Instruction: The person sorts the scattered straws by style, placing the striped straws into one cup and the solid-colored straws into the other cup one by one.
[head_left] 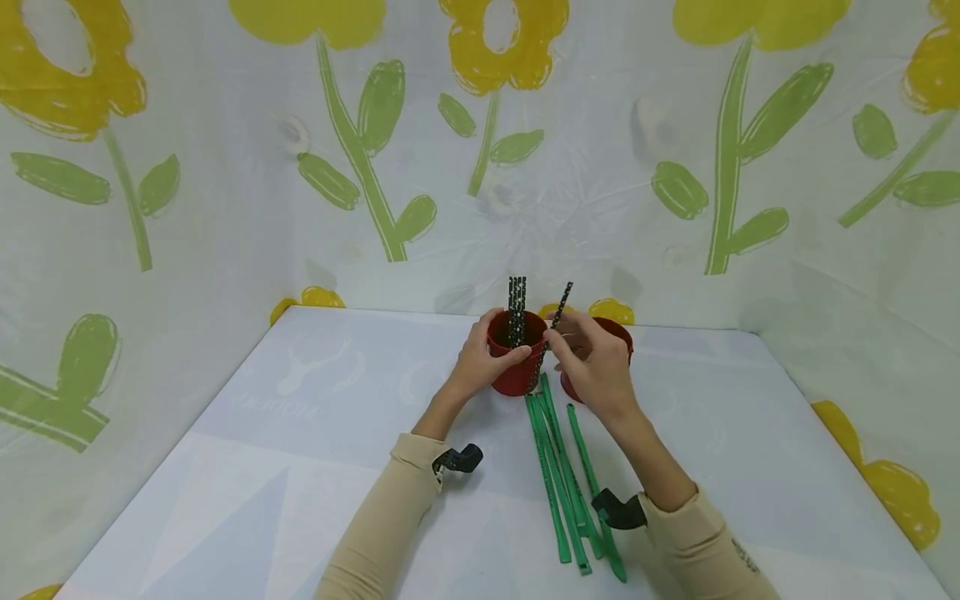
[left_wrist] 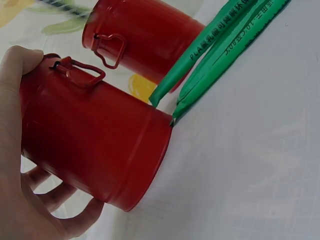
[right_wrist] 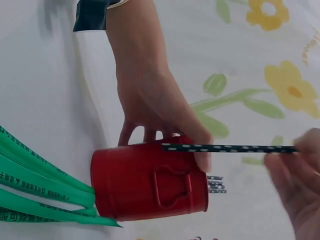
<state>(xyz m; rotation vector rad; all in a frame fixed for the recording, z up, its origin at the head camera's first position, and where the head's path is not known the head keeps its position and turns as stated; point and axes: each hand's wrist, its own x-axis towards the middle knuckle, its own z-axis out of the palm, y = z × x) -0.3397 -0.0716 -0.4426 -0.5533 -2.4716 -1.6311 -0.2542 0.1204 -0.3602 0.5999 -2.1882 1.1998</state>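
Observation:
My left hand (head_left: 480, 360) grips a small red metal bucket (head_left: 514, 380), thumb at the rim and fingers around its side. Several black straws with white spots (head_left: 517, 298) stand upright in it, their tops above the rim. Between thumb and fingers, my right hand (head_left: 597, 371) pinches another spotted black straw (right_wrist: 230, 148) near one end. That straw slants outside the bucket, its lower end in front of the bucket's wall in the head view. A wire handle (left_wrist: 82, 75) hangs at the bucket's side.
A second red bucket (left_wrist: 145, 37) stands to the right, partly behind my right hand in the head view. Several long green printed wrappers (head_left: 553, 483) lie on the pale table (head_left: 300, 433), their far ends by the held bucket. A flower-patterned sheet (head_left: 585, 183) hangs behind.

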